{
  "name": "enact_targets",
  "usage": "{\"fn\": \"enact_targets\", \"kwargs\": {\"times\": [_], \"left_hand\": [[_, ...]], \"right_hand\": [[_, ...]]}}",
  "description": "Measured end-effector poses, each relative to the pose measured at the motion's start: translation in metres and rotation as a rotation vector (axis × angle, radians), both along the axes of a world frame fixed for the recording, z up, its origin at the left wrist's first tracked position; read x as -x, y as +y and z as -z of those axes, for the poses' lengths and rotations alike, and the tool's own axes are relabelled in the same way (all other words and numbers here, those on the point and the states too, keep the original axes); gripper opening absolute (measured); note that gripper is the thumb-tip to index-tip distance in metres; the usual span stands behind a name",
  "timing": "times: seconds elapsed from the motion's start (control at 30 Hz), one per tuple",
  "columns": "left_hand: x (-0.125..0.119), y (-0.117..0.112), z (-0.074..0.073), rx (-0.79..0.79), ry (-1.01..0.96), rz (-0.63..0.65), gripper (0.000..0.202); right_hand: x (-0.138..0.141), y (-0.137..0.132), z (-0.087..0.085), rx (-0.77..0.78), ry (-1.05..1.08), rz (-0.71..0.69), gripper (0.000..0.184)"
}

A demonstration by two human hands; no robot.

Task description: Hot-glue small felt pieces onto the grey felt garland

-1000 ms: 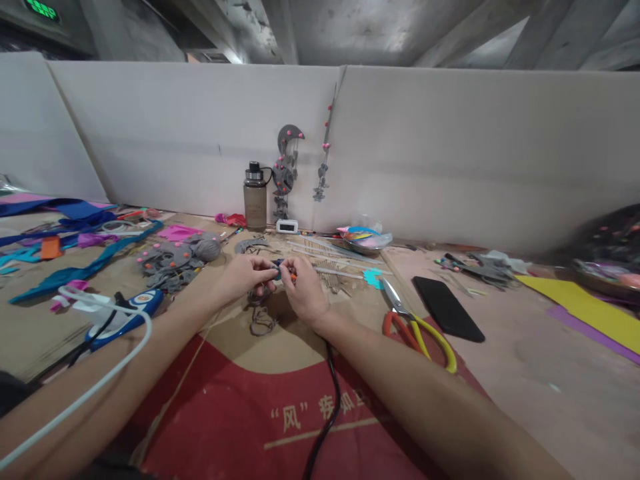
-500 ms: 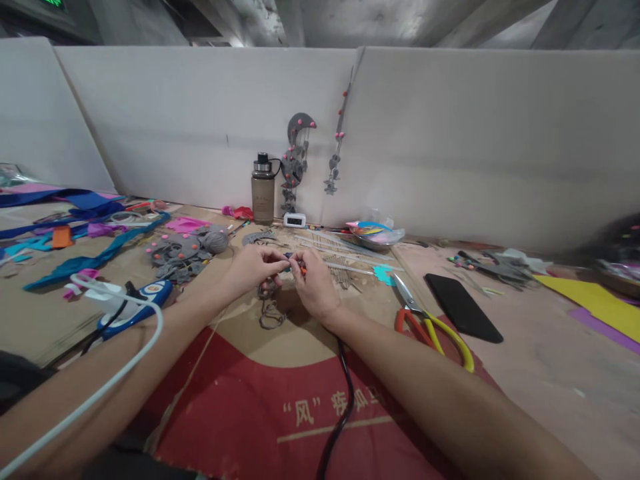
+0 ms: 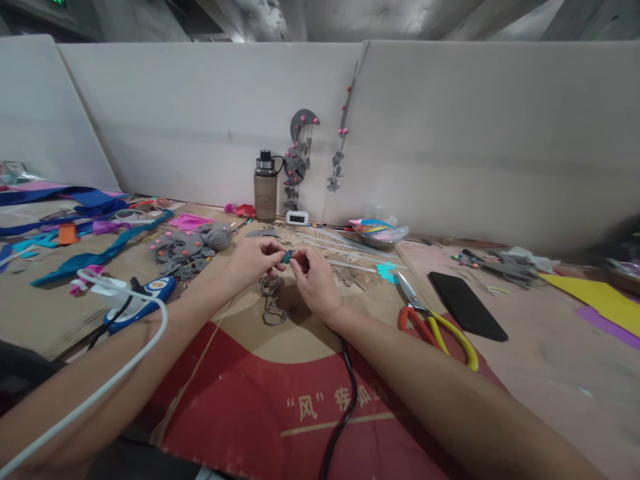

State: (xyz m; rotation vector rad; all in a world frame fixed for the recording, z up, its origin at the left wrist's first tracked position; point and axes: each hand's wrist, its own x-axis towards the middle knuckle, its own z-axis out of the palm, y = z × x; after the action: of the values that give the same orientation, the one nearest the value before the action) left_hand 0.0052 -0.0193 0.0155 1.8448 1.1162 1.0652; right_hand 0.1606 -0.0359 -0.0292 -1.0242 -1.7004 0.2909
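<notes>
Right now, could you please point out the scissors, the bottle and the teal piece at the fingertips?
Scissors (image 3: 421, 310): head view, near the pivot.
Bottle (image 3: 265, 195): head view, middle of its body.
Teal piece (image 3: 287, 257): head view, its visible middle.

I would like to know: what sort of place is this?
Probably a craft workspace: I see scissors with red and yellow handles, a ball of grey yarn, and a pink-dotted grey crescent decoration against the white panel behind.
</notes>
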Motion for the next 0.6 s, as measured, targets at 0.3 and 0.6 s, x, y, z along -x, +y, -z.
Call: {"fn": "enact_targets", "kwargs": {"times": [0.3, 0.6], "left_hand": [[0.0020, -0.0027, 0.0001, -0.269, 0.225, -0.088, 0.013], [-0.0010, 0.0029, 0.0077, -0.061, 0.059, 0.042, 0.023]], "right_hand": [[-0.0010, -0.0023, -0.0043, 0.033, 0.017, -0.007, 0.016], [-0.0007, -0.0025, -0.0052, 0.050, 0.040, 0.009, 0.015]]}}
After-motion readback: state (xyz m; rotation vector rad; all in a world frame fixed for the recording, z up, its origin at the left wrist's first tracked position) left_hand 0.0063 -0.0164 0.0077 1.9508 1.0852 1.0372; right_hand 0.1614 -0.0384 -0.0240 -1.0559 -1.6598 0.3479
